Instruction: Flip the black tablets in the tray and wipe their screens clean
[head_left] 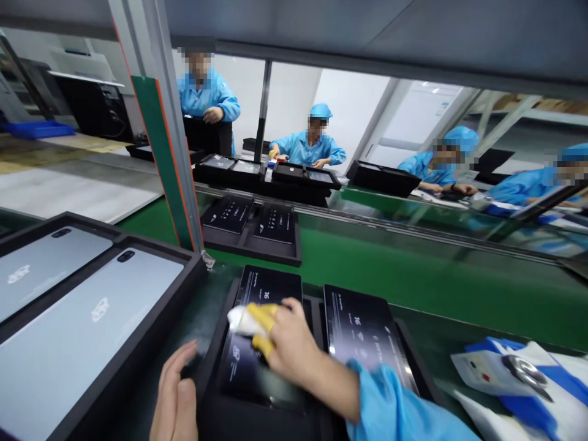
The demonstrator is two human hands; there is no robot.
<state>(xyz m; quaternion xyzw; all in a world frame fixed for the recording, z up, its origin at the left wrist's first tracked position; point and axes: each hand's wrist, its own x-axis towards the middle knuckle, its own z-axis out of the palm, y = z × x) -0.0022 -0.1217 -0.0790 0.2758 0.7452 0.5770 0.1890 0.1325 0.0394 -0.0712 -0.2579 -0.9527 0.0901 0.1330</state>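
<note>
The right hand (294, 343) is closed on a small cloth (250, 321), white and yellow, and presses it on the dark screen of a tablet (257, 349). This tablet lies in a black tray (220, 343) on the near part of the green tabletop (413, 275). A second tablet (365, 334) lies just beside it on the right, in the same tray. The left hand (177, 398) rests flat with its fingers together at the near left edge of the tray and holds nothing. To the left sits another black tray (138, 361) with two grey tablets lying face down. Farther off, a third tray (252, 242) holds two more dark tablets. On the right lie white and blue packets (519, 380). Far across the tabletop, people in blue coats (307, 147) are at work.
</note>
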